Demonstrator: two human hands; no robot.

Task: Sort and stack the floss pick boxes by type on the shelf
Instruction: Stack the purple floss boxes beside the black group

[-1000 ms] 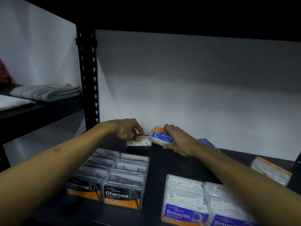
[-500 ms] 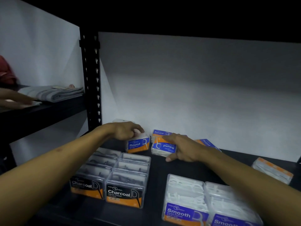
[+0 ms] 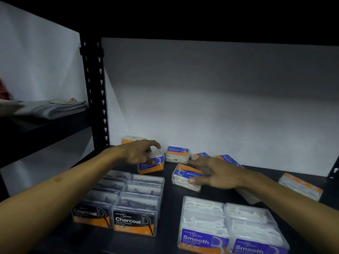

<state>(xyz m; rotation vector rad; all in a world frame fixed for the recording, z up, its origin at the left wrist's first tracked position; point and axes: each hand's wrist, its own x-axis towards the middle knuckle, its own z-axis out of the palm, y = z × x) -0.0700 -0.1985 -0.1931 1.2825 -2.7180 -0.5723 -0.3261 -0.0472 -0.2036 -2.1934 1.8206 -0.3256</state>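
Observation:
My left hand (image 3: 141, 153) holds a Round box (image 3: 153, 165) from above, thumb on its front label and index finger stretched out. A tilted Round box (image 3: 184, 177), its label upside down, is gripped by my right hand (image 3: 214, 173), thumb in front and fingers over the top. More Round boxes sit along the back: one standing (image 3: 177, 154), two half hidden behind my right hand (image 3: 229, 159), and one at far back left (image 3: 131, 139). Charcoal boxes (image 3: 135, 215) stand grouped front left. Smooth boxes (image 3: 203, 235) stand front right.
A loose orange-edged box (image 3: 300, 186) lies on the black shelf (image 3: 170, 202) at the right. The black upright post (image 3: 95, 88) bounds the left side. Beyond it, a neighbouring shelf carries a folded towel (image 3: 53, 109). A white wall closes the back.
My left hand turned its box from lying flat to standing with the label forward. My right hand drew its Round box nearer and tilted it.

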